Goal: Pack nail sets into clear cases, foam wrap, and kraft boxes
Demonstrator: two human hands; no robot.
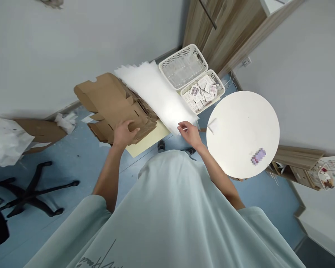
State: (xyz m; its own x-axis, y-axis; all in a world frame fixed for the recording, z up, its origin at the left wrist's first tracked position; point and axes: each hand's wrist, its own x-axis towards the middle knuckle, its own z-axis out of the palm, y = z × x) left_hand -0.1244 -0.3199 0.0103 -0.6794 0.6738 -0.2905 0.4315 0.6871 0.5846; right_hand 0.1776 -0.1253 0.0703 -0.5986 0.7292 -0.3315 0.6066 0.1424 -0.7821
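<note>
My left hand [124,134] lies on the near side of a stack of flat brown cardboard boxes [111,97], thumb spread from the fingers, nothing gripped. My right hand [190,134] is at the near corner of a pile of thin white sheets [153,87], right of the cardboard. Its fingers curl in toward the thumb; whether a sheet edge is pinched between them I cannot make out. Pale yellow board [147,138] shows beneath both piles. Beyond the sheets are a white basket with clear plastic packs [176,86] and a second white basket with small printed packets [222,88].
A round white table [240,126] stands at my right with a blurred-out purple item on it. Left on the floor are a black wheeled chair base [30,193], white plastic wrapping [5,141] and an open carton [41,130]. A wooden cabinet [226,33] rises behind the baskets.
</note>
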